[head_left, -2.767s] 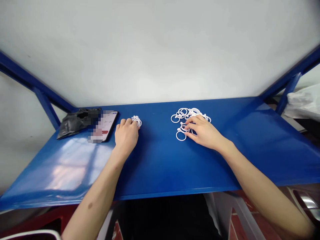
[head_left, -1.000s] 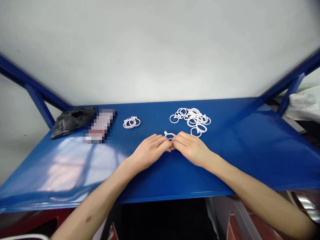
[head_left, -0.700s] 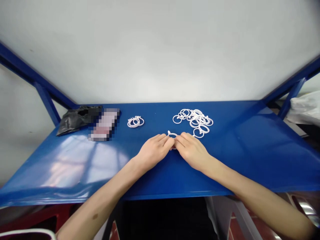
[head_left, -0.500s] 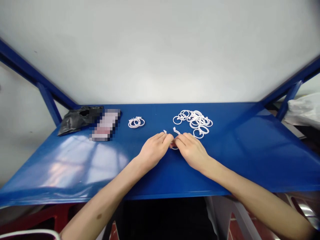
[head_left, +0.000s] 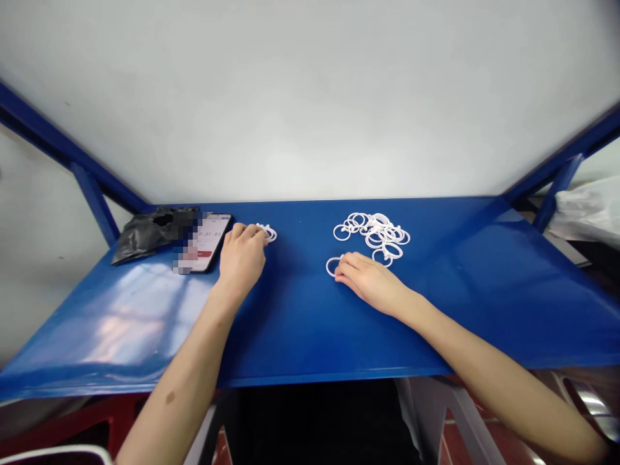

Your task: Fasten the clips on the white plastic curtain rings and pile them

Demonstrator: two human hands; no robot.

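Observation:
My left hand (head_left: 242,255) is at the left of the table, its fingers curled down over the small group of white rings (head_left: 271,234). Its fingertips are hidden, so what they grip cannot be made out. Near the middle, my right hand (head_left: 371,281) pinches the right side of a single thin white ring (head_left: 330,267), held low at the tabletop. Behind and right of that hand lies a loose pile of white rings (head_left: 380,230), several of them overlapping, with small knob-like clasps.
The blue table (head_left: 300,329) meets a pale wall (head_left: 310,103) at the back. On the left lie a phone (head_left: 213,242) with its screen lit and a black plastic bag (head_left: 140,236). Blue frame bars (head_left: 94,200) rise at both sides. A whitish plastic bag (head_left: 591,210) sits at far right.
My hands were together at the middle over a white ring. My left hand has moved left to the small ring group; my right hand stays near the middle with a ring.

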